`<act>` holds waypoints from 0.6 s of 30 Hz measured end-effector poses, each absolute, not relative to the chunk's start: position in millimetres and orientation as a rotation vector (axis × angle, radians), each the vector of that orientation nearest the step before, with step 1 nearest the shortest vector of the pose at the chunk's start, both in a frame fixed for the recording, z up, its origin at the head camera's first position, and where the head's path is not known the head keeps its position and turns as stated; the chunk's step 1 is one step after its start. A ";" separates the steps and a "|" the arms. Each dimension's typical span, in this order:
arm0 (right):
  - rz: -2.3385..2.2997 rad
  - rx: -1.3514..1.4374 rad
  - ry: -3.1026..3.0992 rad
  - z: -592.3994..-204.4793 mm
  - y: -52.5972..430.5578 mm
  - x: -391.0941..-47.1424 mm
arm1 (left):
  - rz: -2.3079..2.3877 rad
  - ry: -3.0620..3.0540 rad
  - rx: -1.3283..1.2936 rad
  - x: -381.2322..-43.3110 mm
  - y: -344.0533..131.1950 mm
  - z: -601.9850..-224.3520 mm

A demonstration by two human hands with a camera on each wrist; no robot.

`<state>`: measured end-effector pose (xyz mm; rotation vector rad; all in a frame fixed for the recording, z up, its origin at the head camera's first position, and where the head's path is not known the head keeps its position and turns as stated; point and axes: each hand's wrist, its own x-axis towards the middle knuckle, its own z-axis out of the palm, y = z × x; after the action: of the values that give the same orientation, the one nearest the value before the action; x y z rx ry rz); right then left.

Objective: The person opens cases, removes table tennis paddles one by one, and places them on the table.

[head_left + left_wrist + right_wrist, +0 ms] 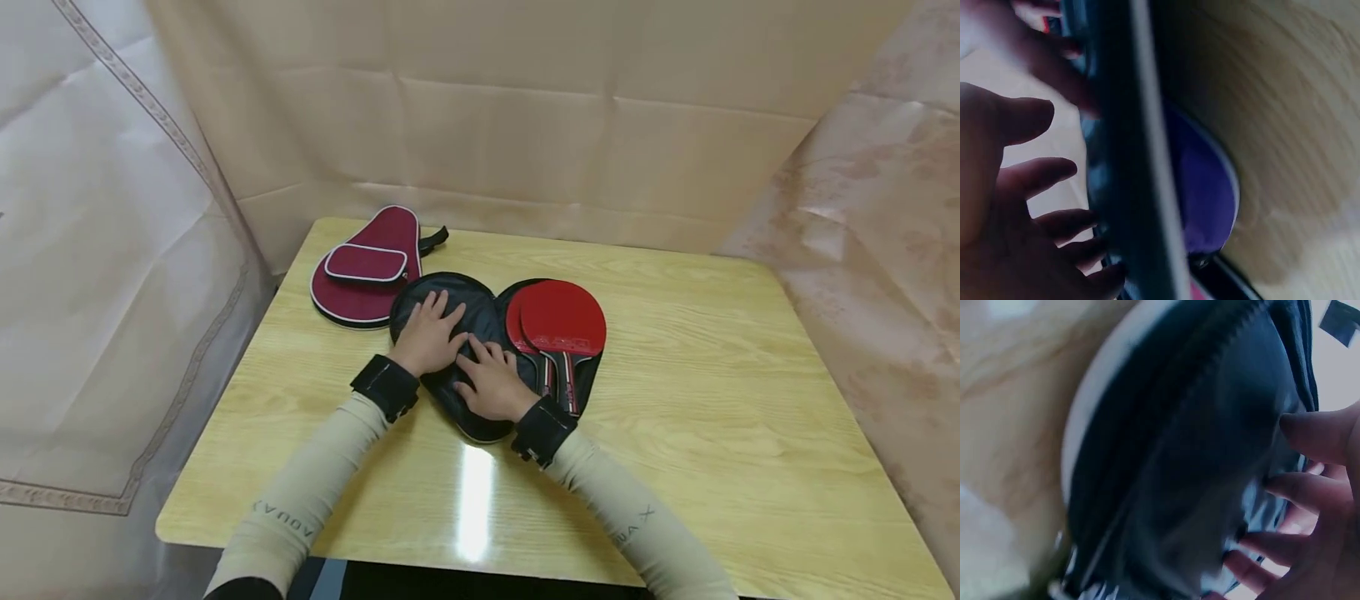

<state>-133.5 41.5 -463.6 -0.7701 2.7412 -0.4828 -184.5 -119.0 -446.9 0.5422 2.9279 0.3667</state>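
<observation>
Here, unfolded black case (480,318) on glossy wood-grain table (720,400); beige cloth (510,133) behind.

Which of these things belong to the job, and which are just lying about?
Apparently in the job:
opened black-lined case
left hand and right hand, both on its lining
two red paddles, in its right half

Apparently lying about:
maroon case, untouched

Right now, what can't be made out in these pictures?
Head: black fabric case directly beneath left hand and right hand.
Head: blade of rear red round paddle, mostly behind front red paddle.
Head: contents of maroon pear-shaped fabric case, under closed cover.
Left wrist: right hand, partly cut by frame edge.
</observation>
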 end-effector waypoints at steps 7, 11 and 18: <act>-0.688 -0.792 2.687 -462.3 59.9 -134.5 | 0.318 2.871 0.526 -183.7 -119.8 -457.4; -0.762 -0.718 2.756 -453.7 74.0 -129.6 | 0.362 2.851 0.534 -183.2 -120.6 -457.2; -0.523 -0.133 3.103 -452.2 110.7 -130.9 | 0.396 2.825 0.544 -185.8 -119.8 -459.9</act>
<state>-130.9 110.7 -452.2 -0.1327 3.1027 -0.5229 -185.8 -119.8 -459.9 0.5441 2.8252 0.3963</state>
